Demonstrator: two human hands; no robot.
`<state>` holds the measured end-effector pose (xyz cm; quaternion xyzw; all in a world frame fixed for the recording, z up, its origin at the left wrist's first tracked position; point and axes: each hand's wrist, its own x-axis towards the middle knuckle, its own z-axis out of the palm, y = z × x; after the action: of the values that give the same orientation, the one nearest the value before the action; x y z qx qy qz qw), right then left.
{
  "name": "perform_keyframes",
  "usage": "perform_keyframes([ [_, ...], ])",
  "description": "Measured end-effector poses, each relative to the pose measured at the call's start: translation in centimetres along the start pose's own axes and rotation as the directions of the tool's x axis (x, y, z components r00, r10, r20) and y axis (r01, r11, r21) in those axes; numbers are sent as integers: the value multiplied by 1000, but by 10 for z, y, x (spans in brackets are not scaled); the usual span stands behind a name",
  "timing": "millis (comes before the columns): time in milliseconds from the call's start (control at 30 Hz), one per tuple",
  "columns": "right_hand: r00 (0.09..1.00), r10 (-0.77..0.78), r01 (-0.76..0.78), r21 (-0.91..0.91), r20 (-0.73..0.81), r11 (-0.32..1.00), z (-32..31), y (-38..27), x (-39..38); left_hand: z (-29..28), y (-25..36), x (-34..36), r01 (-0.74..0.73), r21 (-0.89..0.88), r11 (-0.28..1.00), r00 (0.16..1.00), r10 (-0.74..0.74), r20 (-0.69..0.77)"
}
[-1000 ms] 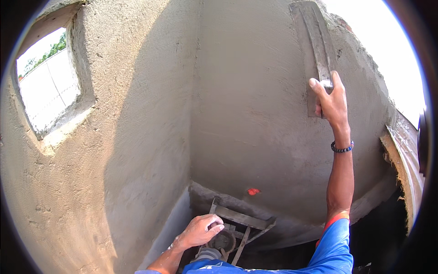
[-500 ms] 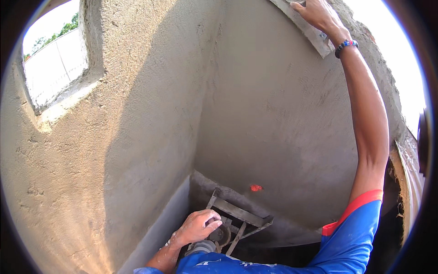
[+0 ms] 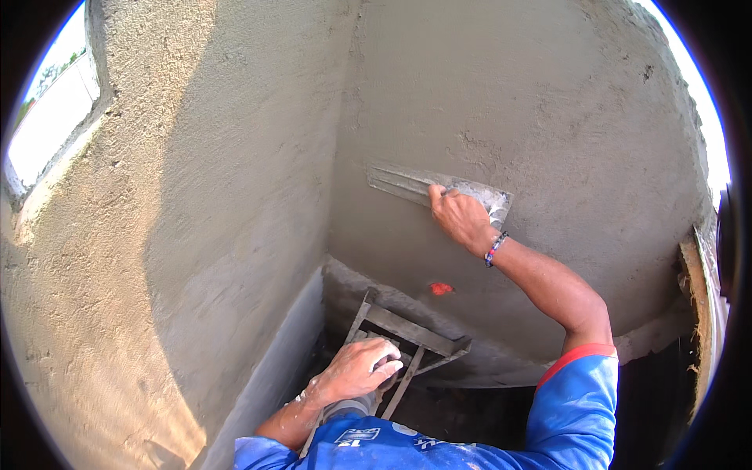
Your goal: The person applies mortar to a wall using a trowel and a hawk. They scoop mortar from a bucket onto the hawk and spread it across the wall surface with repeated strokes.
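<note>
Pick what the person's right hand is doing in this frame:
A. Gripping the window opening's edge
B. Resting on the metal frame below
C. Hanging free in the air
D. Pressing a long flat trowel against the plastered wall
D. The right hand grips the long flat trowel, whose blade lies against the grey plastered wall; it is the left hand that rests on the metal frame below.

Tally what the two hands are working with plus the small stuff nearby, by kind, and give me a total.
Plastering trowel, flat on the wall under the right hand: 1
Metal frame, gripped low down by the left hand: 1
Beaded bracelet on the right wrist: 1
Small red object at the wall's foot: 1
Window opening, upper left: 1
Total: 5
</note>
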<state>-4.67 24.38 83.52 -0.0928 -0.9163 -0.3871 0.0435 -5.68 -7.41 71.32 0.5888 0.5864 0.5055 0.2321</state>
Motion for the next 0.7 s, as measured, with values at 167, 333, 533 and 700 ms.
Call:
perform_keyframes([
  [167, 986, -94, 93, 17, 136, 996, 88, -39, -81, -4, 2, -33, 164, -4, 986, 986, -164, -41],
  [333, 974, 50, -169, 571, 219, 803, -10, -24, -63, -13, -17, -69, 325, -24, 946, 942, -326, -76],
  [533, 754, 508, -235, 551, -416, 801, -230, 129, 18, -22, 6, -50, 223, 45, 974, 971, -218, -93],
  [700, 625, 509, -314, 406, -592, 858, -317, 193, 78, -15, 7, -36, 145, 55, 988, 986, -140, -92],
])
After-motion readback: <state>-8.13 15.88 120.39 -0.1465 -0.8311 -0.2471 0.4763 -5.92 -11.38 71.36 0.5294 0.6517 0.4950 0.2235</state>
